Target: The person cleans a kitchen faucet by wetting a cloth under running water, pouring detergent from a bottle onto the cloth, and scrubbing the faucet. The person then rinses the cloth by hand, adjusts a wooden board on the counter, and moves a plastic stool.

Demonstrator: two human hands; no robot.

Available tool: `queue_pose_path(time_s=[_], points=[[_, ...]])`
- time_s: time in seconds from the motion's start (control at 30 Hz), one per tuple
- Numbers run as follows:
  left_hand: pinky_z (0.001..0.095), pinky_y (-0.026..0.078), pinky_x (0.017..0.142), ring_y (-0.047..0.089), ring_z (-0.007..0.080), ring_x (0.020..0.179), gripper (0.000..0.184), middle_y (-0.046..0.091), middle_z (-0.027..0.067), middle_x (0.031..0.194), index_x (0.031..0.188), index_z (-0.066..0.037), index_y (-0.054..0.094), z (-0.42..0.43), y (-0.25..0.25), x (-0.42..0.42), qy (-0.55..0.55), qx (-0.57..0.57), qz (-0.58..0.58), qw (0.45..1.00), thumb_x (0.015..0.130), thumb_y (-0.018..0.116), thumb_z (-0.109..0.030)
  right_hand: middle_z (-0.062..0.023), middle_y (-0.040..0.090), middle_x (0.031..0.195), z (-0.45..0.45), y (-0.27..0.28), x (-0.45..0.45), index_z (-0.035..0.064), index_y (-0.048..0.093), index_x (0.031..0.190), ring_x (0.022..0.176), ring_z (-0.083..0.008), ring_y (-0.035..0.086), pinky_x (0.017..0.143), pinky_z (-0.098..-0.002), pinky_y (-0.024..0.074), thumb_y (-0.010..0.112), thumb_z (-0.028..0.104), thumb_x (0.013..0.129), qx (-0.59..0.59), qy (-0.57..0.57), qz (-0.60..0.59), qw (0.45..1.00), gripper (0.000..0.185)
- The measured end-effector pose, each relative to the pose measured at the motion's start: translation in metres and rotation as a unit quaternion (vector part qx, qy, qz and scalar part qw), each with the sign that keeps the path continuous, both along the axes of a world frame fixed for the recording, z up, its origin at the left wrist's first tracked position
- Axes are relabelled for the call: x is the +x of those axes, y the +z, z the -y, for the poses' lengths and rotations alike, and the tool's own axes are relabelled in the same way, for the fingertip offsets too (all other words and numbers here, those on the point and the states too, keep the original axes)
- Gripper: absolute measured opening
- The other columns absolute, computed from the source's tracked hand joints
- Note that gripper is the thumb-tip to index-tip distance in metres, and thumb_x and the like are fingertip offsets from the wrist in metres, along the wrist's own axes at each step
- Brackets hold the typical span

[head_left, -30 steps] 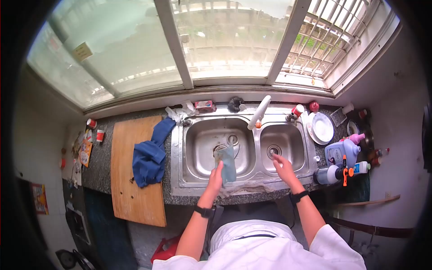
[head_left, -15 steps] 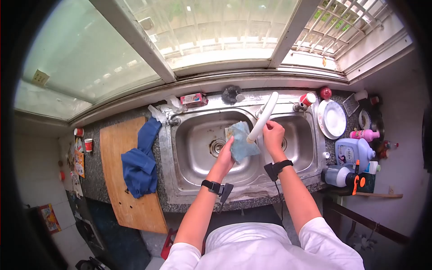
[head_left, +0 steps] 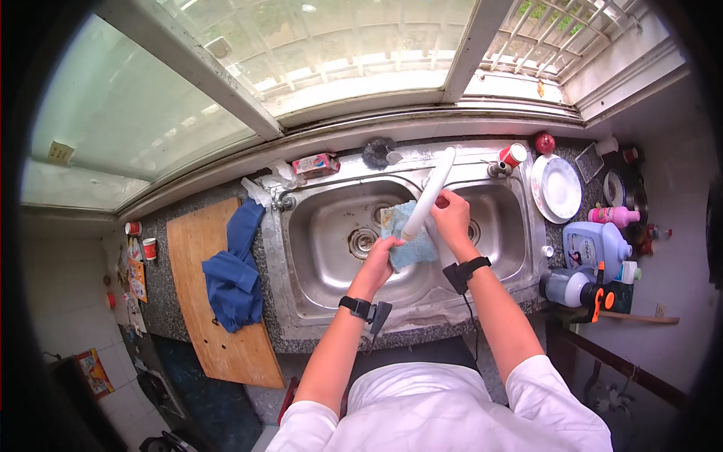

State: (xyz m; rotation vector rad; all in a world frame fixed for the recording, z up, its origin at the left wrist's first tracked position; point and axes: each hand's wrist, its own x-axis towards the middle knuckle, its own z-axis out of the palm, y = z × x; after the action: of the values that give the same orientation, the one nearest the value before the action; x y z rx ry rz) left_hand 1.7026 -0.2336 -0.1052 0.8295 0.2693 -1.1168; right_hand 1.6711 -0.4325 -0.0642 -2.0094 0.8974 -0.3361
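Note:
Over the left basin of the steel sink (head_left: 305,297), my left hand (head_left: 378,264) grips a light blue dishcloth (head_left: 418,252). Brownish stains mark the cloth's upper left corner. A long white faucet spout (head_left: 431,192) slants down above it, its lower end close to my left thumb. My right hand (head_left: 453,218) is at the right side of the spout, over the divider and right basin, with curled fingers against or just beside the spout. What those fingers hold, if anything, is hidden. No running water can be made out.
Left of the sink, a blue garment (head_left: 232,282) lies on a wooden board (head_left: 192,256). White plates (head_left: 559,188), a detergent jug (head_left: 591,247) and a spray bottle (head_left: 565,288) stand right. Behind the sink are a red cup (head_left: 513,155), a pink box (head_left: 316,164) and a dark scrubber (head_left: 376,153).
My left hand and the cloth have shifted slightly, and the left thumb now sits nearer the spout's end. My right hand stays beside the spout with its fingers curled. The view has tilted slightly.

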Motion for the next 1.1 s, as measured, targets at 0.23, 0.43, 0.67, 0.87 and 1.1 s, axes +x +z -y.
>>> queue_pose_path(time_s=[0.23, 0.43, 0.67, 0.87, 1.1], points=[[0.0301, 0.047, 0.073, 0.058, 0.0082, 0.087, 0.03, 0.063, -0.003, 0.095, 0.11, -0.003, 0.063, 0.026, 0.001, -0.003, -0.094, 0.22, 0.246, 0.939, 0.099, 0.064, -0.031, -0.0094, 0.074, 0.08, 0.01, -0.022, -0.021, -0.0011, 0.073, 0.1, 0.071, -0.0155, 0.071, 0.067, -0.0286, 0.0543, 0.068, 0.027, 0.094, 0.114, 0.017, 0.043, 0.992, 0.029], [0.0451, 0.051, 0.076, 0.068, 0.0415, 0.091, 0.029, 0.069, 0.0238, 0.092, 0.116, 0.003, 0.059, 0.044, 0.014, -0.003, -0.111, 0.296, 0.471, 0.824, 0.099, 0.057, -0.02, -0.0068, 0.072, 0.083, -0.002, -0.013, -0.062, -0.0002, 0.066, 0.112, 0.071, -0.0112, 0.066, 0.066, -0.0265, 0.0529, 0.061, 0.026, 0.1, 0.181, 0.02, 0.047, 0.982, 0.03], [0.048, 0.051, 0.086, 0.062, 0.0466, 0.106, 0.049, 0.061, 0.0283, 0.116, 0.136, 0.004, 0.045, 0.026, 0.007, -0.022, -0.136, 0.311, 0.538, 0.772, 0.093, 0.06, -0.015, -0.0122, 0.069, 0.104, -0.057, -0.01, -0.046, -0.0002, 0.062, 0.116, 0.092, -0.0176, 0.064, 0.074, -0.0319, 0.0535, 0.065, 0.032, 0.097, 0.293, 0.129, 0.039, 0.947, 0.038], [0.042, 0.043, 0.103, 0.045, 0.0315, 0.134, 0.082, 0.04, 0.0184, 0.148, 0.158, -0.009, 0.023, -0.013, -0.003, -0.022, -0.092, 0.205, 0.54, 0.811, 0.088, 0.063, -0.023, -0.0064, 0.065, 0.09, -0.068, -0.029, -0.029, -0.0018, 0.06, 0.11, 0.081, -0.0135, 0.056, 0.073, -0.0309, 0.0475, 0.056, 0.017, 0.101, 0.248, 0.098, 0.059, 0.962, 0.021], [0.0473, 0.039, 0.105, 0.045, 0.0293, 0.133, 0.09, 0.039, 0.0146, 0.154, 0.159, -0.013, 0.02, -0.036, -0.031, 0.006, -0.025, 0.16, 0.026, 0.986, 0.096, 0.035, -0.074, 0.0039, 0.06, 0.087, -0.076, -0.019, -0.024, 0.0019, 0.061, 0.107, 0.079, -0.0045, 0.051, 0.07, -0.0253, 0.0447, 0.056, 0.034, 0.105, 0.339, 0.122, 0.124, 0.924, 0.033]])
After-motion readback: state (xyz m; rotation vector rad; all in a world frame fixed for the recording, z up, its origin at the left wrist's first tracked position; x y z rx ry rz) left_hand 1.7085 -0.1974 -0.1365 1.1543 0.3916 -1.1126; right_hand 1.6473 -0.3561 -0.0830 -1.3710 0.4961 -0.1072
